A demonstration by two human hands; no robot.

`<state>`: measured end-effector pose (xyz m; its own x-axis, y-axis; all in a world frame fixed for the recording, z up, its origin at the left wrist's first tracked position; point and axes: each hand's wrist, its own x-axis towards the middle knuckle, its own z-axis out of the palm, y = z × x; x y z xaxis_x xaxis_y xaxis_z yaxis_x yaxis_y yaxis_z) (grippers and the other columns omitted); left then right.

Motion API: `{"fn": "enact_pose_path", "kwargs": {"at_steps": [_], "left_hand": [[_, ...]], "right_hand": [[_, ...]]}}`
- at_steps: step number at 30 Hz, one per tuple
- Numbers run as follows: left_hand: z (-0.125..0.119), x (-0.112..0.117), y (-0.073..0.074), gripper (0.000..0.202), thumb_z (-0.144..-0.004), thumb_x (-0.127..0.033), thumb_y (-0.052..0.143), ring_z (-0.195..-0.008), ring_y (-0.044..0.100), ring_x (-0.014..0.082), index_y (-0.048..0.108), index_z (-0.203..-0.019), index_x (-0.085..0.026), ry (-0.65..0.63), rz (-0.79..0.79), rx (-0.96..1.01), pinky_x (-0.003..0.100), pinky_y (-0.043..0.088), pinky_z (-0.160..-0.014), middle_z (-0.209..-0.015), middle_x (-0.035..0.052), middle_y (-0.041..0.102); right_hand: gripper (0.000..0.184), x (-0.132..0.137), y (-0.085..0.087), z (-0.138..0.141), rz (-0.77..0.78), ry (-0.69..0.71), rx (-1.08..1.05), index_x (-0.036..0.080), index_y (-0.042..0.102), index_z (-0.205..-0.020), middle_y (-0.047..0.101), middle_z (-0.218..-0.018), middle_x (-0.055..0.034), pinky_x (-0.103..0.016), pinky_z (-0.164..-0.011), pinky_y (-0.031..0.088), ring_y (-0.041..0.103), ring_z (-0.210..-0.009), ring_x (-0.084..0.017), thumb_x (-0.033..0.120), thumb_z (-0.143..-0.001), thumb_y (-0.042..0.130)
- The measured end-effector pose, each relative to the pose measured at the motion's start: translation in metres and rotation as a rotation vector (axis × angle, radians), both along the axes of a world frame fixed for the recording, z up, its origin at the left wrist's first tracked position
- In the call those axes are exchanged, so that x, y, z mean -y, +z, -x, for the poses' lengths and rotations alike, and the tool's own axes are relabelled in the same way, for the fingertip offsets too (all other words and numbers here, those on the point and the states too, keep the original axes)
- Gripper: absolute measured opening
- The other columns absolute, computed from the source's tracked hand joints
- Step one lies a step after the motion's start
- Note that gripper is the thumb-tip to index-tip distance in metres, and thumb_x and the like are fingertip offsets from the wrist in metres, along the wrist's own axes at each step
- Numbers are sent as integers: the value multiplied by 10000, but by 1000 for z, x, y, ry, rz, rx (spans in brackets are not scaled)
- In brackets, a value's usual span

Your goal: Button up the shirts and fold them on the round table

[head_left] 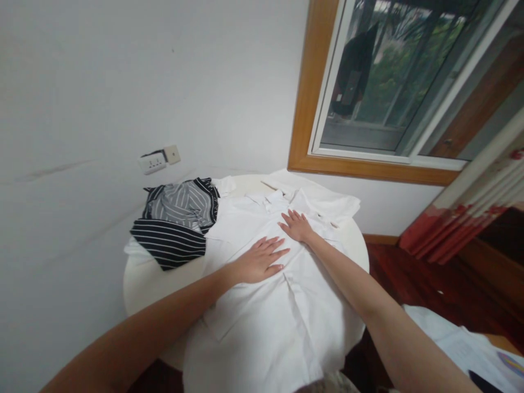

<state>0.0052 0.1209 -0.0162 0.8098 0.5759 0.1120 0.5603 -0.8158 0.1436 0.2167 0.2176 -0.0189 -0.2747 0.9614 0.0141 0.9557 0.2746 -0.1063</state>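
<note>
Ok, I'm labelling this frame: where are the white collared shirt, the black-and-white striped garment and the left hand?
white collared shirt (286, 316): head view, lower front panel.
black-and-white striped garment (172, 243): head view, dark folded part.
left hand (262, 259): head view, back of hand.

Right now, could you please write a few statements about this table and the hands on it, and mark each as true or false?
1. The left hand and the right hand both lie flat on the white shirt. True.
2. A wall socket sits above the striped garment. True.
3. The striped garment lies to the right of the white shirt. False: it lies to the shirt's left, on the wall side.
4. The left hand grips a hanger. False: it holds nothing and rests palm down on the white shirt.
</note>
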Motion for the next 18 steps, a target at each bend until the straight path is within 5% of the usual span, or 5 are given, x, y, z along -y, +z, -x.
{"fn": "enact_pose_path", "kwargs": {"at_steps": [9, 13, 18], "left_hand": [[16, 61, 4, 537, -948, -502, 355, -1423, 225, 242, 324, -1452, -317, -15, -39, 34, 454, 114, -1168, -1547, 61, 254], [15, 64, 7, 542, -947, -511, 349, -1425, 221, 239, 321, -1453, -319, -14, -8, 27, 457, 121, -1167, -1543, 58, 266], [15, 65, 9, 544, -949, -523, 332, -1433, 194, 232, 302, -1457, -332, -1, 19, 18, 456, 121, -1164, -1551, 46, 250]], "right_hand": [[679, 58, -7, 12, -37, 66, -16, 234, 250, -1494, 151, -1570, -103, -513, -1131, 104, 100, -1444, -276, 608, -941, 126], [727, 39, -3, 0, 3, 54, -8, 234, 260, -1492, 182, -1566, -84, -478, -1135, 139, 130, -1440, -267, 663, -916, 149], [694, -8, -5, -25, -45, -2, 23, 87, 293, -1474, 230, -1540, -155, -396, -1149, 136, 167, -1433, -260, 543, -963, 184]]}}
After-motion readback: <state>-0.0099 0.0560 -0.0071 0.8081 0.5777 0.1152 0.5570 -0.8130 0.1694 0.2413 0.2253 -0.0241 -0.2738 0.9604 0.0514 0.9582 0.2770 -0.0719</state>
